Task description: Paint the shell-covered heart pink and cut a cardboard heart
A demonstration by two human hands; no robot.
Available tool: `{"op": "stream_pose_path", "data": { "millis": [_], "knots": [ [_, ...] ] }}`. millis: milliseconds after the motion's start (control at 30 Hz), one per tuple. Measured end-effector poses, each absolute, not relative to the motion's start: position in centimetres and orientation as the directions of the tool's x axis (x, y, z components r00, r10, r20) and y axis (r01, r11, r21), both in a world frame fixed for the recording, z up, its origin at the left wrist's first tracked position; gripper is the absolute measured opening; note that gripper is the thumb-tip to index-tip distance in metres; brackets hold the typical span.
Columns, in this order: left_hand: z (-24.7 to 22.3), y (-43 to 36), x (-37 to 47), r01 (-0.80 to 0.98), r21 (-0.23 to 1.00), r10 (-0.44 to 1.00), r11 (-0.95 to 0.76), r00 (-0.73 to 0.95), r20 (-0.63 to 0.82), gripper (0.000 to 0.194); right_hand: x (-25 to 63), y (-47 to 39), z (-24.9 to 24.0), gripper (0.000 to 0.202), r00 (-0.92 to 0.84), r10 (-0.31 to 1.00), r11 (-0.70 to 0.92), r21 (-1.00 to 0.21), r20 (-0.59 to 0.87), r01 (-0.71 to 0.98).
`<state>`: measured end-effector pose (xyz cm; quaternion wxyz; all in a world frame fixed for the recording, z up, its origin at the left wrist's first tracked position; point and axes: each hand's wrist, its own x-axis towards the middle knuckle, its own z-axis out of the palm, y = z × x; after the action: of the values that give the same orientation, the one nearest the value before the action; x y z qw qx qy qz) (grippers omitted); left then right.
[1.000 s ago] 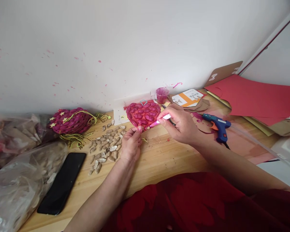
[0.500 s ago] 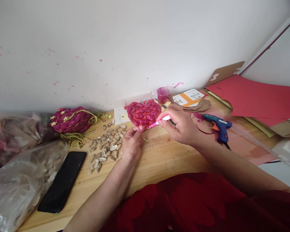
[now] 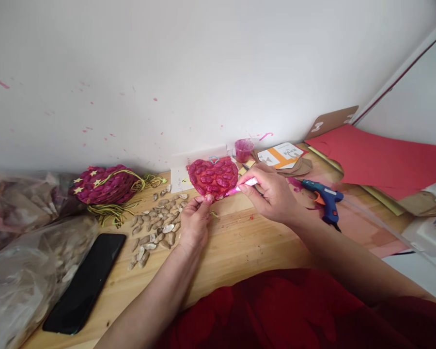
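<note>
A red heart-shaped piece (image 3: 215,180), covered with peanut shells painted shiny pink, is held tilted up above the table. My left hand (image 3: 196,219) pinches its lower edge between thumb and fingers. Closed around a white-handled paintbrush (image 3: 252,182) with a pink tip, my right hand (image 3: 274,195) brings that tip to the heart's lower right edge. Behind the heart lies a white sheet (image 3: 178,178). A clear cup (image 3: 244,151) stained with pink paint stands beyond my right hand.
Loose peanut shells (image 3: 156,224) are spread left of my left hand. Farther left are a stack of pink shell pieces (image 3: 105,186) with yellow cords, a black phone (image 3: 85,283) and plastic bags (image 3: 18,286). A blue glue gun (image 3: 329,196) and red card sheets (image 3: 385,157) lie right.
The brush tip has shifted slightly along the heart's lower right edge. Both hands keep their holds. The whole view has tilted a little.
</note>
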<state>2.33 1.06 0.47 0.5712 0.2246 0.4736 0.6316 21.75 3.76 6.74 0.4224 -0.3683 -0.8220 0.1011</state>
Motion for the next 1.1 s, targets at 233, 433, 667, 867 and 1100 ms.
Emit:
{"op": "stream_pose_path", "data": {
  "millis": [233, 433, 667, 867, 1100],
  "knots": [
    [0.3, 1.4, 2.2, -0.541, 0.837, 0.927, 0.085, -0.266, -0.266, 0.049, 23.9, 7.1, 7.8, 0.014, -0.078, 0.748, 0.587, -0.601, 0.659, 0.542],
    [0.4, 1.4, 2.1, -0.551, 0.831, 0.927, 0.077, -0.269, -0.263, 0.049, 24.3, 14.4, 10.0, 0.019, 0.024, 0.818, 0.328, -0.501, 0.574, 0.801],
    [0.5, 1.5, 2.0, -0.550, 0.833, 0.928, 0.068, -0.271, -0.255, 0.047, 22.6, 20.9, 8.9, 0.025, 0.033, 0.989, -0.003, -0.202, 0.145, 0.979],
    [0.5, 1.6, 2.0, -0.564, 0.822, 0.925, 0.072, -0.271, -0.266, 0.048, 22.0, 22.1, 8.5, 0.033, 0.059, 0.994, -0.044, -0.164, 0.088, 0.986],
    [0.7, 1.5, 2.1, -0.563, 0.824, 0.919, 0.071, -0.283, -0.273, 0.049, 22.0, 21.2, 8.5, 0.031, 0.039, 0.993, -0.020, -0.173, 0.110, 0.985]
  ]
}}
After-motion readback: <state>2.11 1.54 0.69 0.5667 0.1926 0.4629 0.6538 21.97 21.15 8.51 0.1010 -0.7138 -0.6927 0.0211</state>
